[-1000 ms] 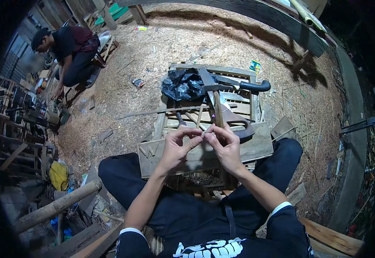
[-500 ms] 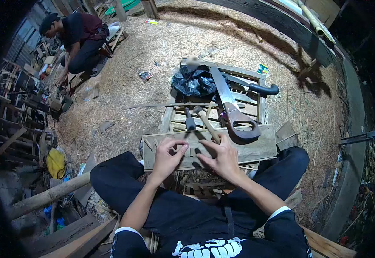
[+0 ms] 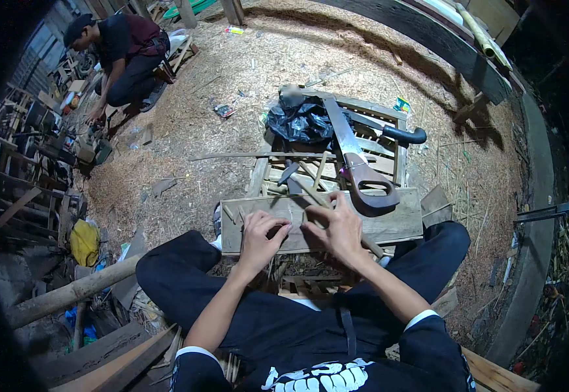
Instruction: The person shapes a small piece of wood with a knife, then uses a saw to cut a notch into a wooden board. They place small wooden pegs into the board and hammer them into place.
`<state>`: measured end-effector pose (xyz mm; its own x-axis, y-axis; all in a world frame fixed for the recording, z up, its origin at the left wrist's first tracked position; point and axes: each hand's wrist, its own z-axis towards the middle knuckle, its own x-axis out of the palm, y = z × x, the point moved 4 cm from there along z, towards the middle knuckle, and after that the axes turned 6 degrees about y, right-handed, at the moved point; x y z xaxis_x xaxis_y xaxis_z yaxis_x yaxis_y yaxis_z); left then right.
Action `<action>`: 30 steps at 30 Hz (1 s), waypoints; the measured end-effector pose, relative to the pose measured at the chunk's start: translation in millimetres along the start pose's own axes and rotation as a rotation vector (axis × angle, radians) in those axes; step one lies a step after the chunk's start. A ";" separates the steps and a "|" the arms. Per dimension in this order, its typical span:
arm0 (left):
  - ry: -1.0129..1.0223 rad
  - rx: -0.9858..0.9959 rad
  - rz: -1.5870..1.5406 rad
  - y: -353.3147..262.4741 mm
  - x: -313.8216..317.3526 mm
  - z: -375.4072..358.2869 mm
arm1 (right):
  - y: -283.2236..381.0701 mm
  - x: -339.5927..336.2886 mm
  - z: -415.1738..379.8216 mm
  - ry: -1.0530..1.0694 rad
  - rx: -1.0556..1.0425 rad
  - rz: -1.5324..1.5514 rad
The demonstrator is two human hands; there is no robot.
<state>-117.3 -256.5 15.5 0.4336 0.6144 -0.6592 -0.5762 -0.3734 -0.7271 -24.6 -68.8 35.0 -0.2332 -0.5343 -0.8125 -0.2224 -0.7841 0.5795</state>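
Observation:
My left hand (image 3: 261, 236) is over the left part of a wooden board (image 3: 399, 215) lying across my lap. Its thumb and forefinger are pinched together; whatever is between them is too small to make out. My right hand (image 3: 338, 230) is curled around the wooden handle of a hammer (image 3: 310, 191). The hammer's head points up and left, past the board's far edge, and the handle's end shows below my hand. Beside the hammer head, a dark flat tool (image 3: 294, 187) is partly covered. Small wooden pieces (image 3: 230, 212) lie at the board's left end.
Beyond the board stands a slatted wooden frame (image 3: 258, 178). A handsaw (image 3: 346, 140), a black plastic bag (image 3: 297, 121) and a tool with a black curved handle (image 3: 402, 134) lie on it. A co-worker (image 3: 128, 62) crouches at far left. A pole (image 3: 75, 294) juts in at left.
The hammer has shifted, its head now farther left and its handle running under my right palm. Both hands have drawn slightly closer together, and my left fingertips have pinched tighter.

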 end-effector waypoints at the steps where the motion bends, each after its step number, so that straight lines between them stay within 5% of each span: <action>1: -0.007 -0.001 -0.032 -0.6 1.7 2.7 | -6.2 -2.9 1.3 -0.004 0.035 -0.013; 30: -0.099 0.033 -0.017 -16.0 49.8 29.6 | -29.7 -42.5 -20.2 -0.120 0.099 0.132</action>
<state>-107.0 -199.4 0.0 0.3740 0.6869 -0.6232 -0.5928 -0.3398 -0.7302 11.1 -29.2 51.0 -0.3763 -0.5840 -0.7193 -0.2736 -0.6717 0.6885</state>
